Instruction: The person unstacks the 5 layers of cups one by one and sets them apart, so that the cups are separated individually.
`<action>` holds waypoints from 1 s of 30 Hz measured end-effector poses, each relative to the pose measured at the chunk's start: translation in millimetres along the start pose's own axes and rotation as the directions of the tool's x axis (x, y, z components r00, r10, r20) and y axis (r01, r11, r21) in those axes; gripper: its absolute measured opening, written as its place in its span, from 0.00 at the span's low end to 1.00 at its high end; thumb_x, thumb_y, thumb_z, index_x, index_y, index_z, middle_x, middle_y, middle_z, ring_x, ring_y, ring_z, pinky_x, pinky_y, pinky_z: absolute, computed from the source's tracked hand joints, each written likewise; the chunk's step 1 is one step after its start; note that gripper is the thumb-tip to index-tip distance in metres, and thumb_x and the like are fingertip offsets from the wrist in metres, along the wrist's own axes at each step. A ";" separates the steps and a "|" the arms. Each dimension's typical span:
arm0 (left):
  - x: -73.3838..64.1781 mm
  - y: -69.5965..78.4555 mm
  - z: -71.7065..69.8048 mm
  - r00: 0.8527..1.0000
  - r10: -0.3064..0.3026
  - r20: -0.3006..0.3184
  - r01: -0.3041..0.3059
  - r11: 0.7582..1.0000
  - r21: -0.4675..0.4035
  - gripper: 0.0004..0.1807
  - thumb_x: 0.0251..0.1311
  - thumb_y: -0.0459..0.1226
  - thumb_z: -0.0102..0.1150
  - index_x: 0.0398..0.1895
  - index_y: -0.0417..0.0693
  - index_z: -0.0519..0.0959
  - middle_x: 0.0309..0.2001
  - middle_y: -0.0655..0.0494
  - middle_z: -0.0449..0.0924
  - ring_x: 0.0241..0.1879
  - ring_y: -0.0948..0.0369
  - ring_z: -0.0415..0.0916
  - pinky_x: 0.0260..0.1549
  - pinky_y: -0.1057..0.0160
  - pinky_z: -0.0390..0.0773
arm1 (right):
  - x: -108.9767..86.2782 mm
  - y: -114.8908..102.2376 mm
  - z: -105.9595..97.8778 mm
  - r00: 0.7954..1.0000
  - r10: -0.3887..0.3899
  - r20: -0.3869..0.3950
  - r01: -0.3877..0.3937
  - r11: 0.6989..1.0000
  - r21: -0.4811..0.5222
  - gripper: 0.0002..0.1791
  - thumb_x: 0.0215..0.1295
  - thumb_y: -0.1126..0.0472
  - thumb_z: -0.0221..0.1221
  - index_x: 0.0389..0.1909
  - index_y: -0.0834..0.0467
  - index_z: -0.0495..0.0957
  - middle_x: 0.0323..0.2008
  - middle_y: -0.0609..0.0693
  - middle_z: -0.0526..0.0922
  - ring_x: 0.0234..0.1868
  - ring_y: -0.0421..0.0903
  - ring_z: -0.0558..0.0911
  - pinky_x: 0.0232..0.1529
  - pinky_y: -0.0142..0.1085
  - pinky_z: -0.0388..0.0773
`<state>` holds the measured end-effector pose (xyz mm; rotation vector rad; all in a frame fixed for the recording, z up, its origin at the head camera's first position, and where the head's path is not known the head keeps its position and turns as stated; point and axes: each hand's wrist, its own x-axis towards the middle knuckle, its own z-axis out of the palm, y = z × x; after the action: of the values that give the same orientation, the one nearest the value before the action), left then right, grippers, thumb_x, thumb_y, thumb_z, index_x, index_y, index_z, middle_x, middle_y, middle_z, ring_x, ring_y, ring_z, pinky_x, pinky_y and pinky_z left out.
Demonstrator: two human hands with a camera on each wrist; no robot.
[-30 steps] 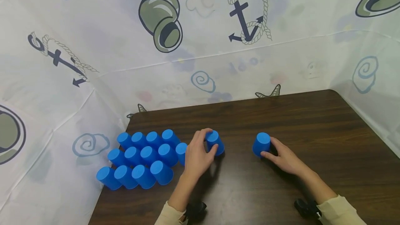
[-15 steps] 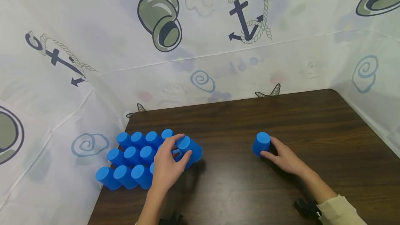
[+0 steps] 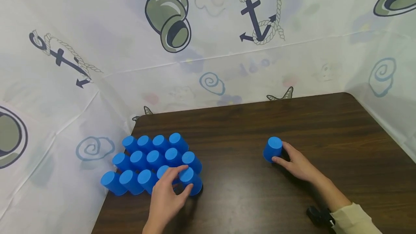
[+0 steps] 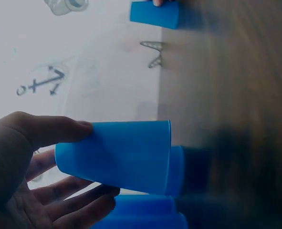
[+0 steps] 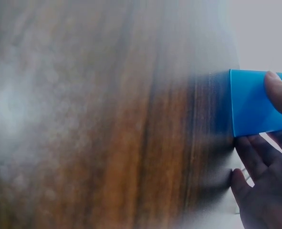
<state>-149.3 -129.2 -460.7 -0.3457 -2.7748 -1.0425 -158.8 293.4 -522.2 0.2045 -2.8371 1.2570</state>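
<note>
My left hand grips an upside-down blue cup between thumb and fingers, at the right end of the front row of cups. In the head view that cup stands beside the group, its rim close over the table. Several more blue cups, all mouth down, form three rows on the table's left side; my left hand partly hides one in the front row. Off to the right, my right hand holds a single blue cup by its side, thumb in front and fingers behind, with its rim at the table top.
The dark wood-grain table stretches between the two hands. Behind it and at both sides hangs a white cloth printed with shells and anchors. A black wrist device sits below the right sleeve.
My left hand has carried its cup leftward and toward me, from mid-table to the end of the front row. The right hand and its cup have stayed in place.
</note>
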 end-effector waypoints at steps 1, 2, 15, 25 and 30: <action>-1.1 -2.3 0.9 1.000 -0.011 -0.002 0.011 1.000 0.014 0.30 0.45 0.40 0.79 0.55 0.60 0.79 0.49 0.59 0.79 0.47 0.56 0.81 0.39 0.53 0.84 | 0.1 -0.4 -0.5 1.000 0.001 -0.002 -0.001 1.000 0.002 0.38 0.70 0.48 0.59 0.70 0.67 0.58 0.65 0.69 0.67 0.65 0.69 0.66 0.60 0.67 0.63; -1.6 -4.4 1.9 1.000 -0.016 -0.004 0.017 1.000 0.026 0.30 0.45 0.40 0.79 0.55 0.60 0.79 0.49 0.58 0.79 0.47 0.56 0.81 0.40 0.53 0.84 | 0.3 -0.4 -0.9 1.000 0.001 -0.002 -0.001 1.000 0.001 0.38 0.70 0.48 0.59 0.70 0.67 0.58 0.65 0.69 0.67 0.65 0.69 0.66 0.60 0.67 0.63; -1.5 -15.2 7.8 0.998 -0.068 -0.002 0.068 0.996 0.055 0.31 0.45 0.38 0.79 0.57 0.55 0.79 0.52 0.54 0.79 0.50 0.51 0.80 0.41 0.50 0.83 | 0.2 0.7 -0.2 1.000 0.005 -0.003 -0.005 1.000 -0.015 0.37 0.70 0.48 0.59 0.69 0.67 0.59 0.63 0.69 0.69 0.64 0.69 0.68 0.59 0.66 0.64; -3.5 -16.3 9.0 0.998 -0.053 -0.025 0.054 0.996 0.067 0.32 0.46 0.37 0.79 0.58 0.52 0.79 0.54 0.53 0.80 0.52 0.49 0.80 0.43 0.50 0.82 | 0.3 2.4 1.2 1.000 0.019 0.011 -0.018 1.000 -0.010 0.39 0.70 0.46 0.58 0.70 0.67 0.57 0.65 0.70 0.67 0.65 0.69 0.66 0.60 0.67 0.62; -4.9 -13.9 9.1 0.998 -0.021 -0.066 0.028 0.993 0.112 0.33 0.44 0.35 0.79 0.59 0.48 0.80 0.54 0.51 0.79 0.49 0.48 0.81 0.42 0.48 0.82 | 0.1 2.3 2.3 1.000 0.001 -0.005 -0.001 1.000 -0.019 0.38 0.70 0.46 0.58 0.69 0.67 0.58 0.64 0.70 0.68 0.64 0.70 0.67 0.59 0.67 0.63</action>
<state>-148.9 -134.1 -477.2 -0.2594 -2.7721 -0.8804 -159.2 293.3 -525.4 0.1997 -2.8438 1.2285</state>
